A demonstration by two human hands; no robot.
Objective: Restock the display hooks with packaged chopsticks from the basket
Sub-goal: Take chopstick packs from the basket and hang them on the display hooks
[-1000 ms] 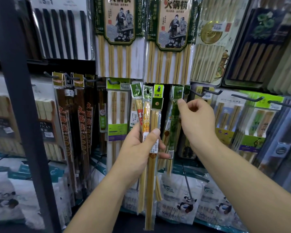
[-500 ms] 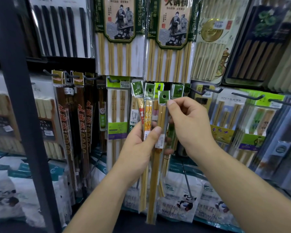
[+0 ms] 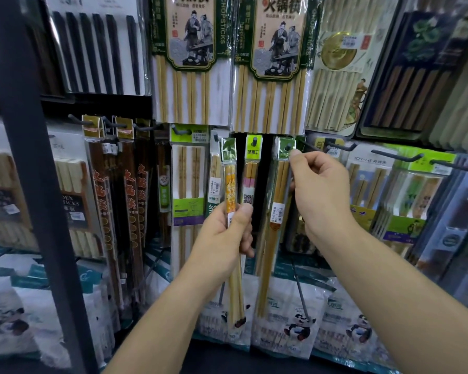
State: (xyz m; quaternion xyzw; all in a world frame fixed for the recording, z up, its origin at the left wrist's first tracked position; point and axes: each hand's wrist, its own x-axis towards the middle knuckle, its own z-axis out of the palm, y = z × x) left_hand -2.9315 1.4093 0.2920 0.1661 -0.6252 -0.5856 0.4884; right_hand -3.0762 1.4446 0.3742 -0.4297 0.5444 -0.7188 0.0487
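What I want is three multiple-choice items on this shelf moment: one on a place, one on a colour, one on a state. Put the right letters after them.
1. Where does the right hand pinch the green-headed pack?
A) at its top card, by a hook
B) at its bottom end
C) at its price sticker

2. What colour is the printed upper part of the chopsticks in the patterned pack that the left hand holds?
A) blue
B) yellow
C) black

3. How is the left hand?
A) open and flat
B) out of view
C) closed around the patterned pack

Key:
1 A, the thumb and finger meet on the green card beside the hook tip.
2 B, yellow print shows just above the thumb.
3 C, the thumb and fingers wrap the pack.
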